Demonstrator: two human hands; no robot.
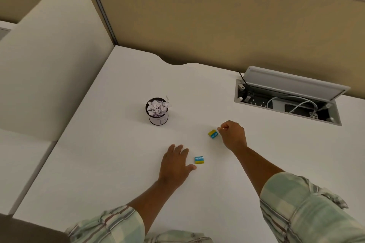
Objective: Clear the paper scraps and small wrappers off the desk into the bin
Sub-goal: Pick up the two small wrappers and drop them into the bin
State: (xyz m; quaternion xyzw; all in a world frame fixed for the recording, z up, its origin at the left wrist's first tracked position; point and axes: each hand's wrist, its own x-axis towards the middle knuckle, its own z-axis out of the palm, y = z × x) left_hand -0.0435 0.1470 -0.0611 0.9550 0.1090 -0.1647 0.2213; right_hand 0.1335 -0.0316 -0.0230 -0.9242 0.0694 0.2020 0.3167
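A small round bin, white-sided with a dark rim, stands on the white desk and is stuffed with crumpled paper scraps. Two small blue-and-yellow wrappers lie to its right. My right hand has its fingers curled and pinches the right edge of the far wrapper, which sits tilted. The near wrapper lies flat on the desk just beside my left thumb. My left hand rests palm down on the desk, fingers spread and holding nothing.
An open cable hatch with its lid raised and white cables inside is set into the desk at the right. Beige partition walls close off the back. A lower white surface adjoins on the left.
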